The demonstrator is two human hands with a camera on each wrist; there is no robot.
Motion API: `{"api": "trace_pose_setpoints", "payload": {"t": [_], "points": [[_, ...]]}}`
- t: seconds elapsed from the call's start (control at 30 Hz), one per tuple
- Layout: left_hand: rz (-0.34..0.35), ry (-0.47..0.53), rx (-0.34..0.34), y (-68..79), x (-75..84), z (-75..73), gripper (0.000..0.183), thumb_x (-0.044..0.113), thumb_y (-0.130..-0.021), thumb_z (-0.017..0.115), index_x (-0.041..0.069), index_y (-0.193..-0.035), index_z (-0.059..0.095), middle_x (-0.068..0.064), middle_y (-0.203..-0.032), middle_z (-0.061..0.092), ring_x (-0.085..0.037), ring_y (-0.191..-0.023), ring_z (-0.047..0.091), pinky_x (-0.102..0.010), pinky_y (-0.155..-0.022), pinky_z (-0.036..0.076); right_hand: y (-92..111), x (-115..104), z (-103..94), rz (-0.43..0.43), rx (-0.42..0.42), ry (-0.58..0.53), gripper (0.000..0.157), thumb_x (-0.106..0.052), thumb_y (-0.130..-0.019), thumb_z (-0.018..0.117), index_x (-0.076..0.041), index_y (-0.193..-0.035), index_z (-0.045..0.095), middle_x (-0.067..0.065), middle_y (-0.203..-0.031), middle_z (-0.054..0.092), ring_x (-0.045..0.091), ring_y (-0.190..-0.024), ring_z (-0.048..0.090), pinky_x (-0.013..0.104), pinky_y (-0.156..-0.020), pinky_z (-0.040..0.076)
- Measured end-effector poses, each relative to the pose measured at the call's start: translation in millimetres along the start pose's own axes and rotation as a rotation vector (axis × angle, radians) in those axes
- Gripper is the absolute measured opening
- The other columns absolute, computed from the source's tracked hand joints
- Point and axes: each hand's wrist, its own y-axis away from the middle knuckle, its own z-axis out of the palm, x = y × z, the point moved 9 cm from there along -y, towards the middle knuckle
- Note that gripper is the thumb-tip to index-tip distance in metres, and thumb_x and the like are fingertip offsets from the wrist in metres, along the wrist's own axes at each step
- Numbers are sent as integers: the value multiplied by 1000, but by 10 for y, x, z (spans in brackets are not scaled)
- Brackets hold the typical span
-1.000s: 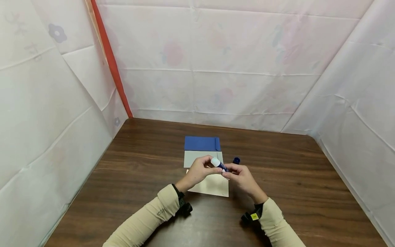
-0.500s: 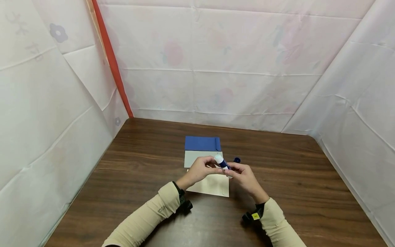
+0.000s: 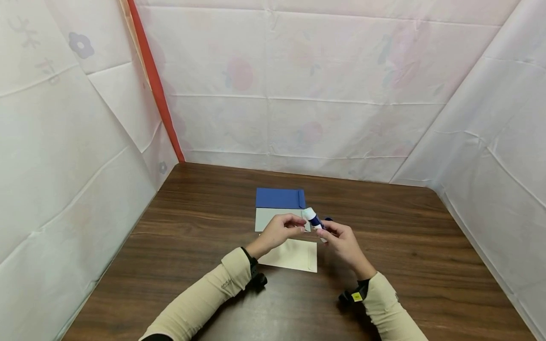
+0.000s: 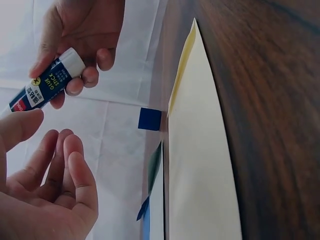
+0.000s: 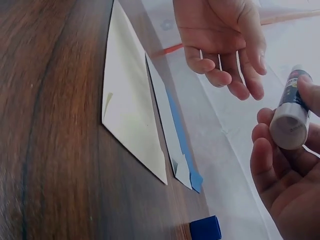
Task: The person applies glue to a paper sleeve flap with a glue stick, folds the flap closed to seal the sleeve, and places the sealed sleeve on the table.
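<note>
My right hand (image 3: 344,244) pinches an uncapped glue stick (image 3: 315,221) between thumb and fingers, tilted above the envelopes. Its printed label and white end face the left wrist view. Just left of it is my left hand (image 3: 276,234), fingers loosely bent with nothing in them; the right wrist view has a gap between those fingers and the glue stick (image 5: 291,112). Below the hands lies a cream envelope (image 3: 294,255), its flap toward the right. Partly behind the right fingers, the dark blue cap (image 5: 205,228) stands on the table.
Beyond the cream envelope lie a grey envelope (image 3: 273,218) and a blue envelope (image 3: 277,198), edge to edge. The wooden table (image 3: 204,203) is bounded by white patterned sheets (image 3: 332,80) at the back and both sides.
My left fingers have come off the glue stick, which both hands were touching. The right hand has carried it slightly right and away from me.
</note>
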Motion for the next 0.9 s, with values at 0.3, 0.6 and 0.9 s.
{"api": "trace_pose_setpoints", "payload": {"t": [0.3, 0.6, 0.9], "points": [[-38, -19, 15, -94, -43, 21, 29, 12, -90, 66, -3, -115, 67, -14, -105, 70, -12, -87, 61, -22, -72, 50, -25, 24, -149, 20, 100, 31, 24, -7, -94, 63, 11, -110, 66, 8, -84, 62, 7, -68, 56, 23, -60, 52], [-51, -44, 7, -204, -95, 67, 27, 11, -92, 66, -1, -115, 67, -12, -105, 70, -11, -85, 60, -23, -73, 50, -21, -26, -260, 1, 140, 23, 24, -4, -92, 64, 12, -110, 66, -5, -82, 65, 5, -68, 55, 22, -60, 53], [-62, -40, -5, -312, -116, 152, 31, 13, -91, 68, -2, -118, 65, -12, -111, 69, -15, -91, 64, -23, -74, 52, 4, -1, -342, -5, 167, 10, 26, -5, -93, 64, 13, -111, 65, -14, -82, 67, 3, -69, 56, 23, -60, 53]]}}
